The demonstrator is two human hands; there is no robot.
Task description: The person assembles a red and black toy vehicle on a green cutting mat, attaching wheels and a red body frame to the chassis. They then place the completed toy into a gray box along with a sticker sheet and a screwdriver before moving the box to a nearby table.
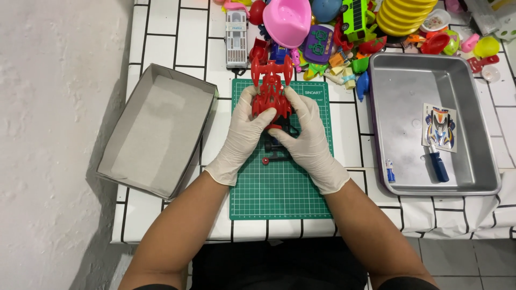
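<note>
While both gloved hands grasp it, the red toy car shell (pixel 271 91) sits between left hand (pixel 240 134) and right hand (pixel 310 139).

Cutting mat (pixel 279 188) centre, cardboard box (pixel 156 129) left, metal tray (pixel 408 86) right, toy pile (pixel 349 32) behind.

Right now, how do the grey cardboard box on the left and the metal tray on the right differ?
The cardboard box is matt grey with thin straight walls; the metal tray is shiny with rounded corners. The cardboard box sits skewed to the table's grid lines; the metal tray sits square. The cardboard box holds nothing; the metal tray holds a sticker sheet and a blue-handled screwdriver. Both are open-topped rectangles.
</note>
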